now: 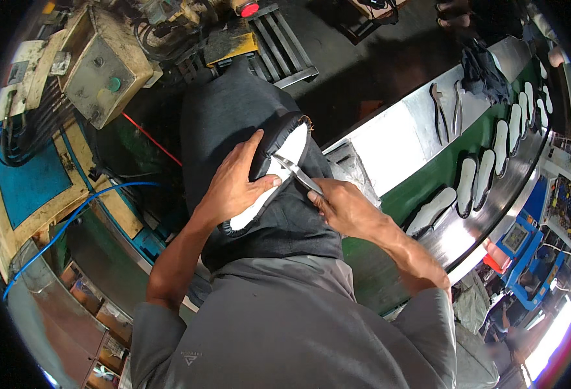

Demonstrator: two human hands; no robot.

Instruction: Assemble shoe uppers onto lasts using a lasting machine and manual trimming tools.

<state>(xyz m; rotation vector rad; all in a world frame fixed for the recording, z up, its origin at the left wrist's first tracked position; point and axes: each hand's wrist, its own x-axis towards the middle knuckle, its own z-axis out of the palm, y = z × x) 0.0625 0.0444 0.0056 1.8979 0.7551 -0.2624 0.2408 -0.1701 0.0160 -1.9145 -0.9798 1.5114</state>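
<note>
A black shoe upper (274, 137) with a white insole (293, 144) lies sole up across my lap. Its black edge is folded over the insole's rim, and loose brownish threads stick out at the far end. My left hand (233, 185) grips the shoe from the left side, its thumb pressed on the white insole. In my right hand (347, 206) is a pair of metal pincers (300, 174), the jaws touching the insole near the shoe's black edge. Whether the jaws pinch any material is too small to tell.
To the right runs a green conveyor belt (399, 217) with a row of white-soled shoes (465, 185). Two more hand tools (439, 111) and a dark cloth (483, 72) lie on the steel ledge (389, 146). A control box (104, 71) and a blue hose (81, 211) are at left.
</note>
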